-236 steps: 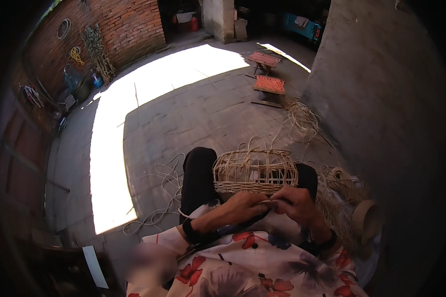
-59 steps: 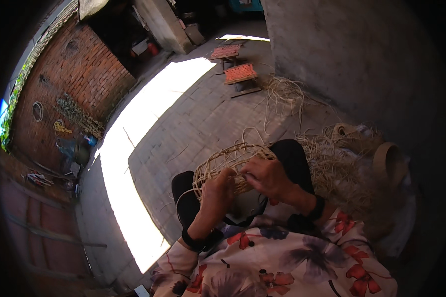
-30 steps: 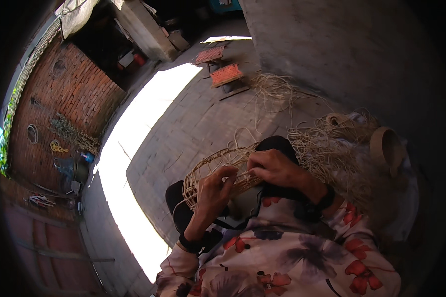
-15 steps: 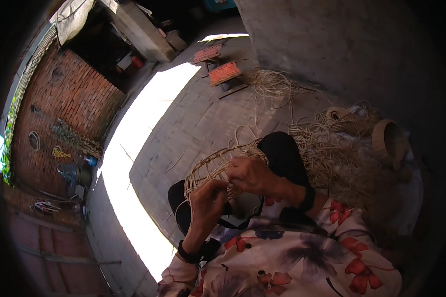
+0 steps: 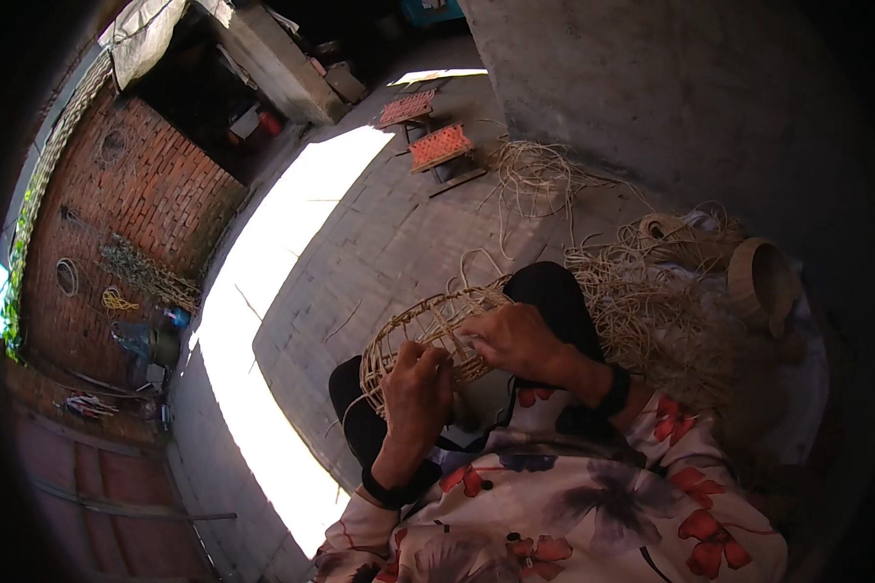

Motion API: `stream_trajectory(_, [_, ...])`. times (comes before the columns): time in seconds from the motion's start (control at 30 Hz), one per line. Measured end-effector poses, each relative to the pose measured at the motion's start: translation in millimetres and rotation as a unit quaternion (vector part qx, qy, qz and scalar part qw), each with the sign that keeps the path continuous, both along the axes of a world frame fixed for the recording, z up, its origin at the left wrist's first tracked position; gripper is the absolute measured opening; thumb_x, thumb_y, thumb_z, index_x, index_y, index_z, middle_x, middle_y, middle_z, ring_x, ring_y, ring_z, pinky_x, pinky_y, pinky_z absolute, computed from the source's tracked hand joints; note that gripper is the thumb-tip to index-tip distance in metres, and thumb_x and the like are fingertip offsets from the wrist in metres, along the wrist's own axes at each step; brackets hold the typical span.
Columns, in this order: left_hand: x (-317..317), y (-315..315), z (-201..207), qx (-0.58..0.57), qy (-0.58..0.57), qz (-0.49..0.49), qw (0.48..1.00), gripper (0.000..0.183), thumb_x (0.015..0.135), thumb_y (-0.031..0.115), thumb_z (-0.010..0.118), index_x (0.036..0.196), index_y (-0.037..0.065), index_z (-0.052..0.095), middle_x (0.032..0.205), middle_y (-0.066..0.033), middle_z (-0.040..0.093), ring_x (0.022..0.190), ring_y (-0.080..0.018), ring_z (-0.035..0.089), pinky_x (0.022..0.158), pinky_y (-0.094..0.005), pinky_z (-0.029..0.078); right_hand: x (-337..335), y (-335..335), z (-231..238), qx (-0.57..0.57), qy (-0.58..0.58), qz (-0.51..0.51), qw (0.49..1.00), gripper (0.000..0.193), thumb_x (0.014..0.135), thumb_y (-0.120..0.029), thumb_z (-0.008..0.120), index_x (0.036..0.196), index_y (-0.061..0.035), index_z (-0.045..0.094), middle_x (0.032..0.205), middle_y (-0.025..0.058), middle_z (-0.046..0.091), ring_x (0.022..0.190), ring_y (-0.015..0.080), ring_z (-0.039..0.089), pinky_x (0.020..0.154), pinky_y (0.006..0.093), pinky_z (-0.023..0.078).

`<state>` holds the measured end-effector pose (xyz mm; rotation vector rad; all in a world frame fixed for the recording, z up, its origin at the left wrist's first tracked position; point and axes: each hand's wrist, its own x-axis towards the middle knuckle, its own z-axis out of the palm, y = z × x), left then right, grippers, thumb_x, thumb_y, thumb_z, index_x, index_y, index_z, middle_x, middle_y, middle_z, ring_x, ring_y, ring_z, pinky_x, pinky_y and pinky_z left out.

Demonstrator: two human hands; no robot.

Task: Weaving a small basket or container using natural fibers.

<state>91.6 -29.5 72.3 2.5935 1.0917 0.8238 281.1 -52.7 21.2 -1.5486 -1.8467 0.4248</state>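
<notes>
A shallow open-work basket (image 5: pixel 403 325) of tan cane or cord rests across my lap, tilted between my dark-trousered knees. My left hand (image 5: pixel 416 394) is closed at the near-left edge of the basket, its fingers curled over the strands. To its right, my right hand (image 5: pixel 523 342) is pinched closed at the basket's right part, with thumb and forefinger close together over the weave. Whatever thin piece it grips is too small to make out. A loose looped strand (image 5: pixel 481 255) stands up beyond the basket's far edge.
On my right lies a tangled heap of tan strands (image 5: pixel 651 311), beside a round woven bowl (image 5: pixel 753 277) and a pale sheet. Further ahead are another coil of strands (image 5: pixel 535 175) and two low red-woven stools (image 5: pixel 440 146), near a grey wall (image 5: pixel 651 87).
My right hand has moved slightly right, away from my left hand, and a gap shows between them. My left hand has shifted a little right and turned more upright.
</notes>
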Motion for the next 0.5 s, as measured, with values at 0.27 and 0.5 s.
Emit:
stream_trajectory(0.27, [-3,-1,-2,-0.064,0.034,-0.009,0.997,0.014,0.084,0.012,0.07,0.098,0.007,0.071,0.083,-0.0163,0.065,0.07,-0.0368,0.067,0.062,-0.0448,0.053,-3,-7,5,0.038,0.006,0.0,0.999,0.011,0.081,-0.015,0.065,0.09,-0.0076,0.066,0.072,0.0183,0.066,0.073,0.0385,0.068,0.067,0.0478,0.054])
stream_trajectory(0.5, [-4,5,-12,-0.001,0.102,-0.009,0.995,0.015,0.091,0.023,0.064,0.091,0.009,0.068,0.074,-0.0139,0.066,0.065,-0.0374,0.066,0.059,-0.047,0.052,-4,-6,0,0.056,0.025,-0.021,0.998,0.017,0.083,-0.017,0.066,0.098,-0.0113,0.071,0.075,0.0155,0.068,0.074,0.035,0.069,0.067,0.0443,0.055])
